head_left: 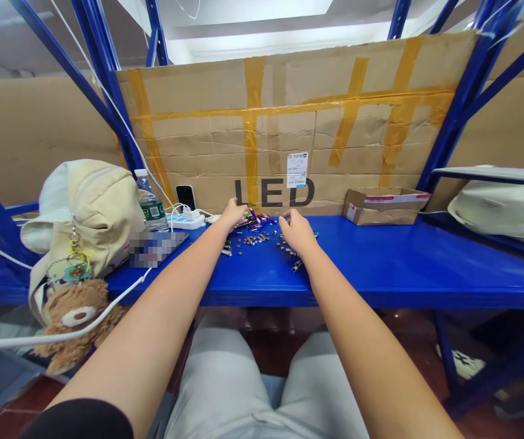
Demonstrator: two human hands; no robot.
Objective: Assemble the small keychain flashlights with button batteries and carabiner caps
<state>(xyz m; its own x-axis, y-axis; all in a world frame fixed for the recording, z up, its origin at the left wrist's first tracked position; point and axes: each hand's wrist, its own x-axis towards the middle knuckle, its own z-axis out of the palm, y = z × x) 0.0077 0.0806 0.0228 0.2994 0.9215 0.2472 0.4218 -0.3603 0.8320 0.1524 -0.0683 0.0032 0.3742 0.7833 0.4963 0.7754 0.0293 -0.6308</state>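
Observation:
My left hand (233,215) is at the back of the blue tabletop, over the left side of a pile of small shiny purple and dark pieces (257,222). Its visible fingers are apart; the pile partly hides the fingertips. To the right, my right hand (295,230) has its fingers curled together, and whatever they hold is too small to make out. Small brass-coloured pieces (256,240) lie scattered between the hands. Beside and below the right hand are several silvery and dark bits (297,266), partly covered by it. A few small pieces (226,251) lie near the left forearm.
A low cardboard box (385,207) stands at the back right, against a tall cardboard panel (207,146). On the left are a power strip (184,218), a phone (186,197), a water bottle (151,204) and a cream bag (106,213) with a teddy bear (79,317). A white cable (106,311) crosses there.

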